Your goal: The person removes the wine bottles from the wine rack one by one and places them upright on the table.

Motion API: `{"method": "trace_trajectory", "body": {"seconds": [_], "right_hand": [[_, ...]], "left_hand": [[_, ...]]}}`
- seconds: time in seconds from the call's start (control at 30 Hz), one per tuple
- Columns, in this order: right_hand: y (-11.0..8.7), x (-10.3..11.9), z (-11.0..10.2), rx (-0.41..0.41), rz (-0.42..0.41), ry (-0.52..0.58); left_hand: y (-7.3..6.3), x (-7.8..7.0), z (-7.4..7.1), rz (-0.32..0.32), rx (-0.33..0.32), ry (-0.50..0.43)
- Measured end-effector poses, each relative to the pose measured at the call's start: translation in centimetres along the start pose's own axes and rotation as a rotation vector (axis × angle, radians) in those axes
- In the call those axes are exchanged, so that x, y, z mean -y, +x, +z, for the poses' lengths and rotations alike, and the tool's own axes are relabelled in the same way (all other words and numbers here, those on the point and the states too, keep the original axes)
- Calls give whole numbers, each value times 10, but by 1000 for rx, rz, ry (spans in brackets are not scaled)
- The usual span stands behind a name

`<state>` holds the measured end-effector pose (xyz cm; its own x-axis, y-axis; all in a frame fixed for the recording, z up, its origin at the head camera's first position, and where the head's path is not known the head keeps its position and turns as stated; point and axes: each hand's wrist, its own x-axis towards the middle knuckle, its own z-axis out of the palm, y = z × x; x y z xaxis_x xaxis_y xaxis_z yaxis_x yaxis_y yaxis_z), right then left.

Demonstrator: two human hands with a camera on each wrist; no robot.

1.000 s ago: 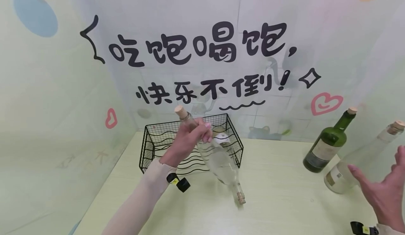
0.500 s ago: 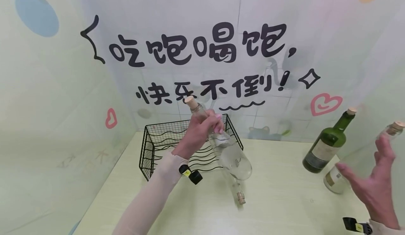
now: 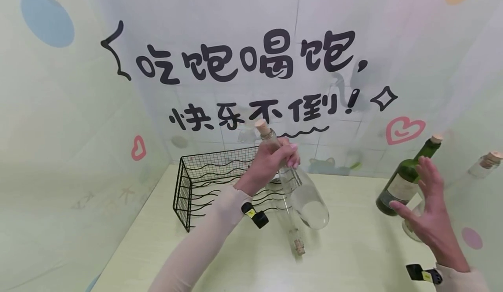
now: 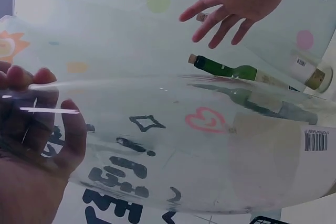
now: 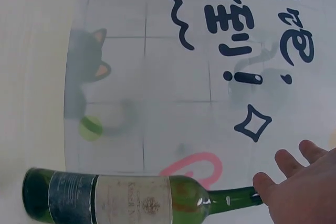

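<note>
My left hand [image 3: 273,163] grips a clear glass bottle [image 3: 312,211] by its neck. The bottle leans, its cork [image 3: 262,127] up at the left and its base down at the right, overlapping the rack's front right corner. In the left wrist view this bottle [image 4: 236,150] spans the picture and shows a barcode label. Under it, a second clear bottle [image 3: 294,235] lies in the black wire rack [image 3: 182,191], its corked neck sticking out at the front. My right hand [image 3: 428,213], fingers spread, holds nothing beside a green wine bottle [image 3: 402,187]; its fingertips overlap that bottle's neck in the right wrist view.
Another corked clear bottle [image 3: 481,167] stands at the right, partly behind my right hand. The pale table [image 3: 346,248] meets a printed backdrop [image 3: 243,12] with black lettering at the back. Wavy wires line the rack's inside.
My left hand has carried the bottle to the right, and its base has swung out past the rack's front right corner. My right hand has moved left, from the clear bottle towards the green one.
</note>
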<state>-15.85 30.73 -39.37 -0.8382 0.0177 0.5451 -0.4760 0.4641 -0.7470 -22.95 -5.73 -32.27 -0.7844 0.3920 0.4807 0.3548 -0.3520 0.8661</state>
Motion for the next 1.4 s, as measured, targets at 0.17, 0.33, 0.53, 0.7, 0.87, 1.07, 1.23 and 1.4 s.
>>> {"method": "trace_trajectory", "body": {"seconds": [0.17,0.33,0.53,0.7,0.87,1.07,1.23,1.4], "right_hand": [[4,6,14,91,-56,24],[9,12,27,168,-78,76],[17,16,42,256,-103,114],[19,21,54,319,-82,130],[21,28,64,405,-71,169],[23,31,71,550,-12,175],[23,27,77,648,79,190],[21,28,83,694,142,191]], "left_hand": [[6,3,10,-10,23,-3],[12,5,19,11,58,-24],[17,7,28,7,97,-18],[20,7,38,-7,122,-22],[22,7,46,-29,130,9],[27,8,54,-7,156,64],[31,7,60,-2,187,87],[33,5,64,-3,229,98]]}}
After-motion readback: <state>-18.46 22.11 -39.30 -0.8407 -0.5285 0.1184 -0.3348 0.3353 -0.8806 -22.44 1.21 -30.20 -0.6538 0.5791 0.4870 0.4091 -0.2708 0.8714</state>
